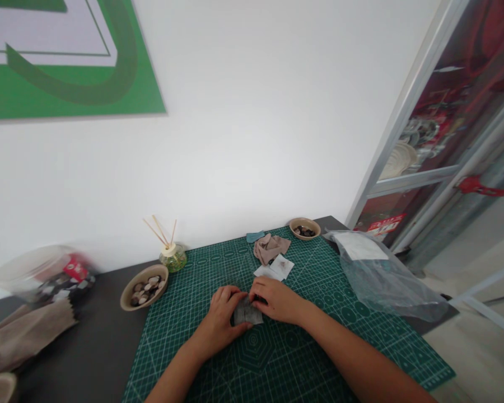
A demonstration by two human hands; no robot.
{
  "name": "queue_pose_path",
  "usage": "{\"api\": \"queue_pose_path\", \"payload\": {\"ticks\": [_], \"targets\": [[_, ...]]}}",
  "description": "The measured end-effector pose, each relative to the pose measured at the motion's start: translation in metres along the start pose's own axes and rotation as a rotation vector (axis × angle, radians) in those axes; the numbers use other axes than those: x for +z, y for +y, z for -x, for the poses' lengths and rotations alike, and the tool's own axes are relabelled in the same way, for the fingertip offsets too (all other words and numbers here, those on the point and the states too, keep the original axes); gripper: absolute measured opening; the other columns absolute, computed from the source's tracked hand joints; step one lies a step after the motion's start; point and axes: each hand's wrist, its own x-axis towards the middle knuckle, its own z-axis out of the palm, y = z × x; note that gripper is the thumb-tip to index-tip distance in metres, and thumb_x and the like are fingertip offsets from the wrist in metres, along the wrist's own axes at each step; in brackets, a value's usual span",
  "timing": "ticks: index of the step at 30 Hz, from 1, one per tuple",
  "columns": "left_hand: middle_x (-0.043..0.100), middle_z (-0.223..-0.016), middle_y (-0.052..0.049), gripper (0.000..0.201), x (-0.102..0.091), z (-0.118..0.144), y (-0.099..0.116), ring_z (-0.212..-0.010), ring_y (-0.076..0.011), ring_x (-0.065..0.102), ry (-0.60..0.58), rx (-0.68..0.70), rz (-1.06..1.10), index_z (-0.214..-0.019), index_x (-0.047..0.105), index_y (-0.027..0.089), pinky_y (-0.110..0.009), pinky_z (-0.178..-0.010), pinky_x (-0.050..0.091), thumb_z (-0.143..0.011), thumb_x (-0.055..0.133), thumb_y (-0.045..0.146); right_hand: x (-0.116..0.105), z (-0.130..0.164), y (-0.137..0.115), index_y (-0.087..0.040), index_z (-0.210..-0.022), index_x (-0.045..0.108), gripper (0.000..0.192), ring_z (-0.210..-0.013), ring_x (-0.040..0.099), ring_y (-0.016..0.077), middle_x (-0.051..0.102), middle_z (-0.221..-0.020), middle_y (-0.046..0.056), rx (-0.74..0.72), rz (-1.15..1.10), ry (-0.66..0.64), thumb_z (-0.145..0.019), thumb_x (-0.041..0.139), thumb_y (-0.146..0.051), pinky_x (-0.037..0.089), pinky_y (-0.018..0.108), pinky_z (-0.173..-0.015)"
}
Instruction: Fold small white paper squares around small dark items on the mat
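Note:
On the green cutting mat [210, 268] lies a small grey piece of thin, fabric-like material [248, 314] with creases across it. My left hand [220, 318] holds it from the left, thumb along the lower edge and fingers at the top. At its upper right, my right hand [280, 300] is closed, with curled fingertips pinching at the edge; anything small between them is hidden. Just beyond my hands are white squares [282, 265], one with a dark smudge. Behind these sit a crumpled brownish-pink cloth [271, 246] and a folded blue cloth [255, 237].
A bowl of light and dark round pieces [148, 290] stands left, near a reed diffuser [173, 256]. Another bowl [304, 228] is at the back right. A clear plastic bag [378, 274] covers the right edge. Brown cloth [29, 336] and a clear tub [33, 274] lie far left.

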Motion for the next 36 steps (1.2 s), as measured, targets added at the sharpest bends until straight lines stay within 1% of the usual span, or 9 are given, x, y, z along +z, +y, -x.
{"api": "queue_pose_path", "payload": {"ticks": [8, 16, 21, 26, 29, 33, 36], "targets": [[0.051, -0.114, -0.007, 0.049, 0.0023, 0.0008, -0.0019, -0.11, -0.0279, 0.045, 0.035, 0.017, 0.003, -0.117, 0.055, 0.024, -0.046, -0.096, 0.039, -0.071, 0.073, 0.024, -0.0007, 0.0007, -0.0018, -0.015, -0.092, 0.062, 0.015, -0.085, 0.055, 0.0161, 0.059, -0.091, 0.005, -0.029, -0.05, -0.03, -0.08, 0.059, -0.009, 0.044, 0.026, -0.076], [0.052, -0.114, -0.007, 0.05, 0.0037, 0.0011, -0.0036, -0.11, -0.0284, 0.046, 0.05, 0.028, -0.009, -0.119, 0.054, 0.026, -0.046, -0.096, 0.039, -0.072, 0.072, 0.026, -0.0006, 0.0013, -0.0008, -0.016, -0.101, 0.064, 0.018, -0.089, 0.056, 0.0176, 0.059, -0.094, 0.006, 0.01, -0.01, -0.023, -0.084, 0.058, -0.014, 0.044, 0.029, -0.079], [0.051, -0.114, -0.007, 0.05, 0.0039, 0.0012, -0.0038, -0.111, -0.0281, 0.045, 0.052, 0.022, -0.01, -0.118, 0.055, 0.025, -0.046, -0.096, 0.039, -0.071, 0.072, 0.026, -0.0008, 0.0009, -0.0016, -0.016, -0.101, 0.063, 0.018, -0.088, 0.055, 0.017, 0.058, -0.095, 0.006, -0.01, -0.015, -0.04, -0.083, 0.058, -0.013, 0.044, 0.028, -0.079], [0.051, -0.115, -0.007, 0.052, 0.0029, 0.0007, -0.0031, -0.111, -0.0284, 0.045, 0.029, 0.011, 0.002, -0.12, 0.054, 0.025, -0.047, -0.097, 0.038, -0.071, 0.072, 0.024, -0.0004, 0.0007, 0.0, -0.016, -0.1, 0.063, 0.017, -0.089, 0.055, 0.0175, 0.058, -0.095, 0.006, 0.023, 0.025, -0.026, -0.085, 0.057, -0.014, 0.044, 0.029, -0.08], [0.051, -0.115, -0.006, 0.053, 0.0017, 0.0008, -0.0019, -0.112, -0.0285, 0.044, 0.021, 0.011, 0.009, -0.12, 0.053, 0.025, -0.047, -0.098, 0.037, -0.07, 0.072, 0.022, -0.0003, 0.0009, -0.0001, -0.016, -0.1, 0.063, 0.017, -0.089, 0.055, 0.0171, 0.058, -0.094, 0.006, 0.016, 0.005, -0.015, -0.084, 0.056, -0.013, 0.044, 0.028, -0.08], [0.05, -0.116, -0.007, 0.052, 0.0, 0.0008, 0.0008, -0.111, -0.0287, 0.044, 0.013, 0.0, 0.005, -0.117, 0.054, 0.023, -0.046, -0.098, 0.038, -0.069, 0.073, 0.021, -0.0006, 0.0011, -0.0016, -0.016, -0.1, 0.063, 0.019, -0.086, 0.055, 0.0162, 0.057, -0.094, 0.005, -0.01, -0.033, -0.037, -0.083, 0.058, -0.012, 0.045, 0.027, -0.077], [0.051, -0.115, -0.007, 0.052, -0.0006, 0.0003, 0.0019, -0.111, -0.0287, 0.045, 0.015, -0.003, 0.003, -0.118, 0.054, 0.024, -0.046, -0.097, 0.038, -0.07, 0.073, 0.021, 0.0001, 0.001, -0.0007, -0.016, -0.099, 0.064, 0.018, -0.087, 0.055, 0.0167, 0.058, -0.094, 0.005, 0.004, -0.012, -0.042, -0.083, 0.058, -0.013, 0.044, 0.028, -0.078]]}}
